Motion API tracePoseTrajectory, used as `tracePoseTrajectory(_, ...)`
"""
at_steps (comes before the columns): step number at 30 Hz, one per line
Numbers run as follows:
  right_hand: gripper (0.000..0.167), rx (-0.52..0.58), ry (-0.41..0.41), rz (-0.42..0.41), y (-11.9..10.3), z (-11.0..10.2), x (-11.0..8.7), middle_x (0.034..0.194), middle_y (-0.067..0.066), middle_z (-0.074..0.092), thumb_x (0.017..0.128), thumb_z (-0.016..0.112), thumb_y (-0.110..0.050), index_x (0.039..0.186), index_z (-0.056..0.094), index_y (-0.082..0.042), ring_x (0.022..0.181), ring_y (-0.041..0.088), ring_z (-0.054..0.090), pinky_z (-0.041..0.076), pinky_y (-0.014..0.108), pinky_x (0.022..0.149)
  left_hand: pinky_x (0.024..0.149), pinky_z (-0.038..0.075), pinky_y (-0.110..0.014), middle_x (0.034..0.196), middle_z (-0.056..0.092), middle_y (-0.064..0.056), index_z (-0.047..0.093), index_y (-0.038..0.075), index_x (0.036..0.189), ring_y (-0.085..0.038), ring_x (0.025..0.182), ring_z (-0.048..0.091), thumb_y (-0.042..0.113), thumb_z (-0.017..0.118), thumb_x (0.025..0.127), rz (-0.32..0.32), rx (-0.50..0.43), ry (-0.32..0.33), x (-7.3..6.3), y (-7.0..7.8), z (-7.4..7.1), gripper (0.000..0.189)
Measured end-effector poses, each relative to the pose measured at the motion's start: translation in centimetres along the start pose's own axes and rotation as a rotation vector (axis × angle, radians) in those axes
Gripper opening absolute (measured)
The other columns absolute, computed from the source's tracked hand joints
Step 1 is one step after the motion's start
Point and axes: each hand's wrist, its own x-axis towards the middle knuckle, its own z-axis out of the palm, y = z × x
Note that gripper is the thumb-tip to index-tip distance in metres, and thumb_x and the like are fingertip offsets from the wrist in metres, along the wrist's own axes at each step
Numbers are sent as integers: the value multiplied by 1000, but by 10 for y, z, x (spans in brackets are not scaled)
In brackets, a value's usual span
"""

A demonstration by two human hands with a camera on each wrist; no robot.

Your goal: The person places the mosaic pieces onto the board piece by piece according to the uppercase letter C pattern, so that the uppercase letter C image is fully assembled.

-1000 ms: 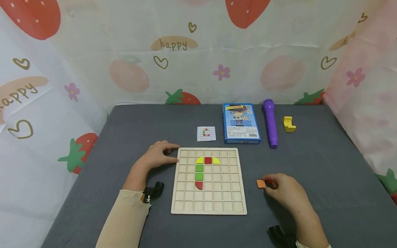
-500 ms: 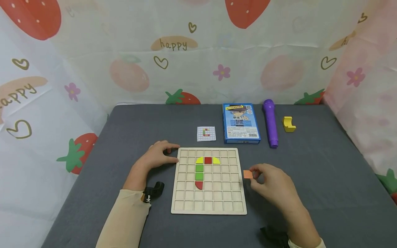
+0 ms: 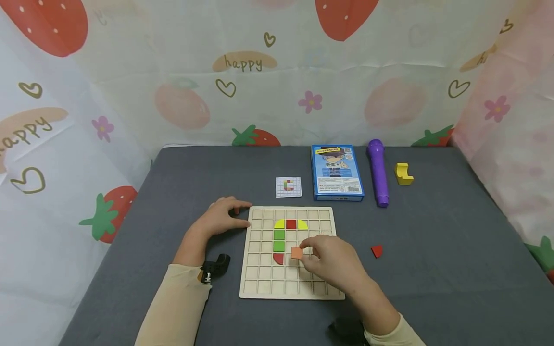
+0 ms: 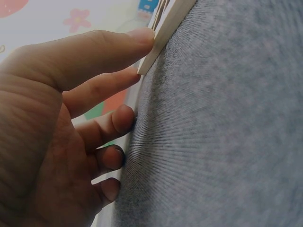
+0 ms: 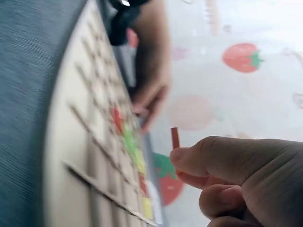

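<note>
An orange square tile (image 3: 296,253) is pinched between the thumb and fingers of my right hand (image 3: 335,259), above the middle of a wooden grid board (image 3: 264,287). In the right wrist view the tile (image 5: 175,137) shows edge-on, apart from the board. My left hand (image 3: 220,215) touches the board's upper left corner: the thumb (image 4: 139,38) lies against its side, the index fingertip by the corner. Set in the cells are a yellow quarter-round tile (image 3: 279,224), a red square (image 3: 291,224), another yellow quarter-round (image 3: 302,224), two green squares (image 3: 279,240) and a red quarter-round (image 3: 278,259).
A red quarter-round tile (image 3: 377,251) lies on the grey cloth right of the board. Behind the board are a small pattern card (image 3: 288,187), a blue box (image 3: 337,175), a purple microphone-shaped stick (image 3: 378,173) and a yellow notched block (image 3: 403,174).
My right hand has carried the orange tile left, from the cloth beside the board to over its middle. The red tile at right has come into sight. My left hand stays put.
</note>
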Motion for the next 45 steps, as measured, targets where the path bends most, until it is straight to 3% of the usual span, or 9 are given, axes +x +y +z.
tracePoseTrajectory(2, 18, 1, -13, -26, 2, 11, 4, 55, -8, 43, 87, 73, -16, 104, 80, -15, 52, 8, 36, 24, 28, 48, 76, 29, -41, 89, 52, -1, 69, 17, 137, -21, 85, 42, 38, 83, 85, 4, 0, 3, 0, -1, 0, 58)
tracePoseTrajectory(8, 20, -6, -19, -66, 11, 32, 9, 65, -11, 57, 85, 72, -15, 102, 81, -17, 60, 7, 44, 34, 29, 49, 77, 29, -40, 89, 52, -1, 69, 16, 137, -21, 85, 42, 38, 83, 85, 2, -1, -4, 0, 0, 0, 58)
tracePoseTrajectory(14, 14, 12, 9, -58, 10, 33, 8, 57, -12, 44, 87, 76, -17, 99, 81, -21, 55, 6, 37, 30, 28, 49, 77, 30, -41, 90, 52, -1, 69, 16, 136, -21, 86, 42, 38, 83, 84, -8, 5, -2, 0, 2, -1, 58)
tracePoseTrajectory(22, 8, 24, 30, -34, 8, 33, 5, 60, -12, 45, 87, 80, -21, 95, 81, -22, 56, 6, 40, 33, 28, 49, 75, 31, -40, 90, 52, -1, 69, 16, 136, -21, 86, 43, 37, 84, 84, -9, -3, 5, -2, 2, 0, 58)
tracePoseTrajectory(29, 19, 119, 1, 50, 25, 6, 2, 62, -7, 47, 87, 84, -26, 103, 79, -18, 55, 11, 41, 34, 31, 53, 75, 31, -39, 89, 52, -2, 70, 14, 136, -21, 86, 43, 36, 82, 85, 3, 0, 4, -1, 2, 0, 57)
tracePoseTrajectory(37, 29, 214, -73, 175, 67, -37, -8, 73, 1, 48, 90, 81, -19, 117, 75, -10, 61, 16, 43, 35, 33, 55, 75, 31, -39, 90, 52, -2, 69, 15, 136, -21, 85, 42, 37, 83, 85, -8, -5, -1, -2, 4, -2, 58)
tracePoseTrajectory(45, 39, 211, -92, 258, 114, -67, -26, 78, 4, 48, 88, 81, -14, 123, 72, -3, 68, 21, 44, 35, 35, 59, 74, 32, -39, 90, 52, -2, 69, 15, 136, -21, 86, 43, 37, 83, 85, -1, -2, 3, -1, 1, -1, 58)
